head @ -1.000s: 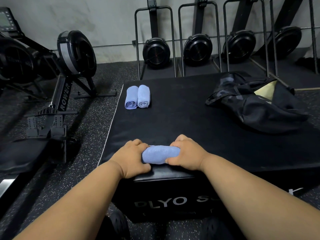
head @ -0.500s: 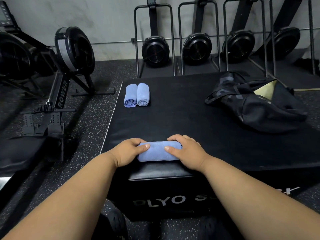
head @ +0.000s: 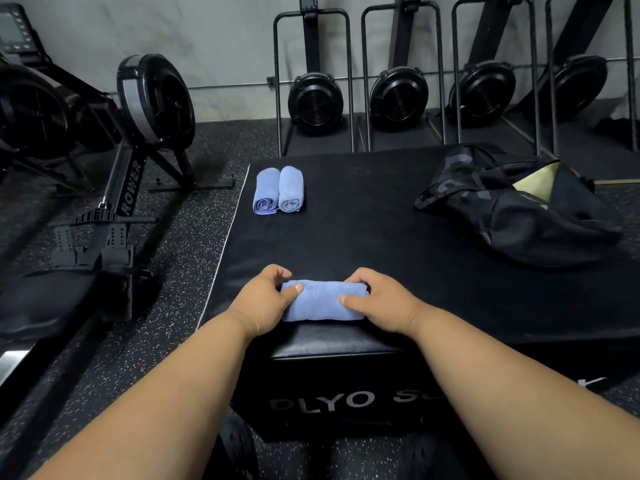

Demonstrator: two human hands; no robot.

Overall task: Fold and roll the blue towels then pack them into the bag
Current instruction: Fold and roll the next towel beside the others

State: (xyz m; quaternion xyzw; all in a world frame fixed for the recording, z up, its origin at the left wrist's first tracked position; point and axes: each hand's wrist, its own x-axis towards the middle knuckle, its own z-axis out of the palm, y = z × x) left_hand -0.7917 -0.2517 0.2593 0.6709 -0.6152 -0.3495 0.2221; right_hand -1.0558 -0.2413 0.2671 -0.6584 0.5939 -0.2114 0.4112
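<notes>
I hold one rolled towel (head: 323,301) at the near edge of the plyo box (head: 363,237), my left hand (head: 265,303) and right hand (head: 381,301) each curled round an end in a closed grip. Two more rolled towels (head: 278,190) lie touching side by side at the far left. One bag (head: 512,206) sits open at the far right.

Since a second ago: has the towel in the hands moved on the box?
Yes. The rolled towel has gone forward, away from the plyo box's near edge and toward the two finished rolls.
</notes>
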